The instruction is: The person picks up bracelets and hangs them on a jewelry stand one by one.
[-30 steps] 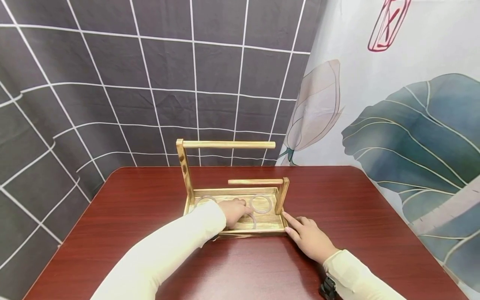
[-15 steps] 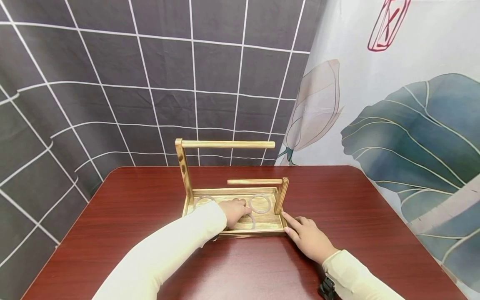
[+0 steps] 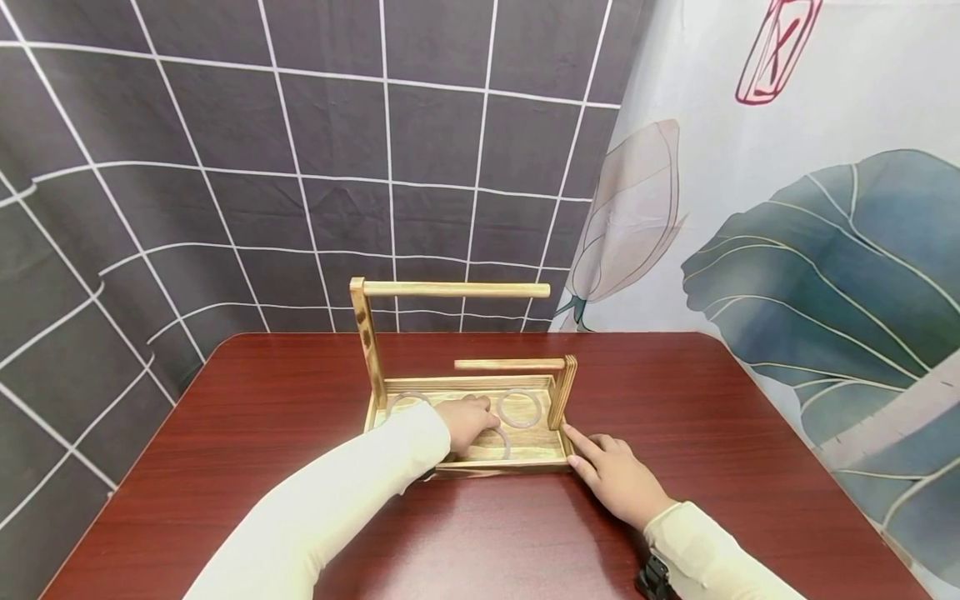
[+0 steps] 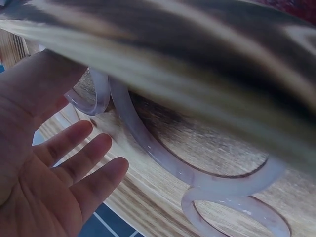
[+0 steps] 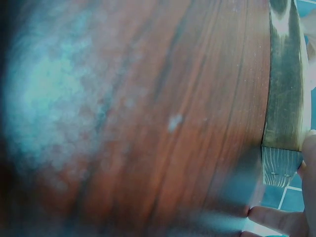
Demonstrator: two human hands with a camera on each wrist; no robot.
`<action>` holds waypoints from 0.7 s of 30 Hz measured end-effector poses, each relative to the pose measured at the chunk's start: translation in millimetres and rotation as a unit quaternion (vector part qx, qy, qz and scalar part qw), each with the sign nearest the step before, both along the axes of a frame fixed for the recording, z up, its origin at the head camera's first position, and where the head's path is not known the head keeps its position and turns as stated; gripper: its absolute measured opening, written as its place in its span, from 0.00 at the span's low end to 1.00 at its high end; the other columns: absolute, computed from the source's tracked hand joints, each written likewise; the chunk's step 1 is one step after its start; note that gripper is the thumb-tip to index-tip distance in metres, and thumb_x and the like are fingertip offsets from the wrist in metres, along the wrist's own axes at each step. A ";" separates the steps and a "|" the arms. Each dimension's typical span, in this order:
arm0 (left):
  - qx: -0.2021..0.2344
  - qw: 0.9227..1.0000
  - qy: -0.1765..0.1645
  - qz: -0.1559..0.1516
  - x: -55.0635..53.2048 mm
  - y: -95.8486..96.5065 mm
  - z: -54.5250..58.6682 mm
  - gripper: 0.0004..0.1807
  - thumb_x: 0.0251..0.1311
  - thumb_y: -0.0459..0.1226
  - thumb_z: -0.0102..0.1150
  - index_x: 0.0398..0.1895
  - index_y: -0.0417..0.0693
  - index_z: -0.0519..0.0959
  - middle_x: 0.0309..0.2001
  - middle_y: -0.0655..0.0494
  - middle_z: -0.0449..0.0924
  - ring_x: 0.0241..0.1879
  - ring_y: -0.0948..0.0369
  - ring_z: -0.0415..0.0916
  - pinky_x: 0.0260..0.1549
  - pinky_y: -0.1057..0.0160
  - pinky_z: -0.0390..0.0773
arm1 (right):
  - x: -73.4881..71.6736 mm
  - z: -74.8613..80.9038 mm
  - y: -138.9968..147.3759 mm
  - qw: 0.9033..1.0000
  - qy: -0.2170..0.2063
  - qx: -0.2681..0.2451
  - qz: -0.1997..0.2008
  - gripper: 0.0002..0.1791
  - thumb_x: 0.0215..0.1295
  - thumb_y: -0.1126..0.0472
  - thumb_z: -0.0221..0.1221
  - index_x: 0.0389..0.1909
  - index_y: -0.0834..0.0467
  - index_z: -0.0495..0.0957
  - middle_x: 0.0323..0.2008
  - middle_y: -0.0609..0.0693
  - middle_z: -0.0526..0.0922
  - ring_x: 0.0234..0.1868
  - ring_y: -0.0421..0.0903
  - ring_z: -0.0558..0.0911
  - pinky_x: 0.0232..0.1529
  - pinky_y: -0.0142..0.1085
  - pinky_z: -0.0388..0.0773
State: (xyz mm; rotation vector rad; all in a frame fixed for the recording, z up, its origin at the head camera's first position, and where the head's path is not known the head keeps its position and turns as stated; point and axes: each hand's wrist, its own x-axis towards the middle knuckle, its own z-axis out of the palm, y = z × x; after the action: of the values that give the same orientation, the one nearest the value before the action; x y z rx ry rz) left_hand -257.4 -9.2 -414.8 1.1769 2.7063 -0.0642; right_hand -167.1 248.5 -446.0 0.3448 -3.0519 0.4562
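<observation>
Over a shallow wooden tray (image 3: 525,467), my left hand (image 3: 467,421) reaches in from the front left. Its thumb and index finger pinch the edge of a pale translucent bangle (image 4: 94,101); the thumb tip is hidden by the tray's front wall. The other fingers (image 4: 101,182) are spread loosely. Further pale bangles lie flat: one at the right (image 3: 520,408), one at the left (image 3: 405,400) partly under the sleeve, and a large one (image 4: 182,173) in the left wrist view. My right hand (image 3: 618,475) touches the tray's right end with extended fingers.
A tall wooden post with a long bar (image 3: 457,289) rises from the tray's left end. A shorter post with a bar (image 3: 510,364) stands at its right end. The red-brown table (image 3: 285,417) meets a dark gridded cloth (image 3: 330,217) behind.
</observation>
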 end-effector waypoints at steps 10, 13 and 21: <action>-0.006 1.000 0.005 0.003 0.1 0.0 -1.0 0.26 0.35 0.33 0.76 0.43 0.56 0.79 0.40 0.58 0.73 0.43 0.59 0.72 0.40 0.64 0.78 | 0.4 0.3 -0.3 1.000 0.003 -0.002 0.000 0.27 0.71 0.48 0.50 0.70 0.46 0.66 0.53 0.61 0.75 0.57 0.63 0.72 0.49 0.58 0.74; -0.006 1.000 0.005 0.005 -0.1 0.7 -2.8 0.26 0.36 0.32 0.76 0.42 0.56 0.79 0.40 0.58 0.73 0.43 0.59 0.72 0.41 0.63 0.78 | 0.0 -0.6 -0.1 1.000 0.001 -0.002 -0.001 0.27 0.71 0.47 0.50 0.70 0.46 0.65 0.53 0.61 0.75 0.58 0.63 0.72 0.49 0.58 0.74; -0.006 1.000 0.002 0.012 -2.8 1.5 -6.9 0.27 0.36 0.32 0.76 0.43 0.55 0.78 0.40 0.57 0.73 0.42 0.59 0.72 0.40 0.63 0.78 | -0.4 -2.3 0.6 1.000 0.000 0.000 -0.003 0.27 0.71 0.47 0.50 0.70 0.45 0.65 0.54 0.61 0.75 0.58 0.63 0.72 0.50 0.58 0.74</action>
State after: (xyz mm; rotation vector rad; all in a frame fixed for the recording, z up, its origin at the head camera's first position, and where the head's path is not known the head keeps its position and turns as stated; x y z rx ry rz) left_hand -260.3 -7.7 -421.7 1.1413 2.7183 -0.0800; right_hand -167.5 249.1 -448.3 0.3369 -3.0523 0.4571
